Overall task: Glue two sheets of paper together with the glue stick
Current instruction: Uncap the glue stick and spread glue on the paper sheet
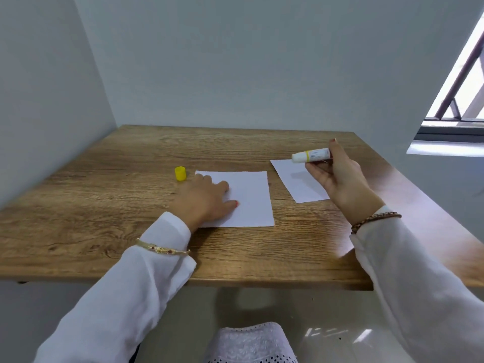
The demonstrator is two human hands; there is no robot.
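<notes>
Two white sheets lie on the wooden table (104,179). The nearer sheet (251,197) is in the middle, and my left hand (204,200) rests flat on its left part, fingers spread. The second sheet (296,179) lies tilted to the right, partly under my right hand (337,176). That hand holds an uncapped glue stick (311,155) above this sheet, its white tip pointing left. The stick's yellow cap (180,173) stands on the table just left of my left hand's fingertips.
Grey walls close the table at the back and on the left. A window with a railing (461,82) is at the upper right. The table's front edge runs near my sleeves, with my lap below it.
</notes>
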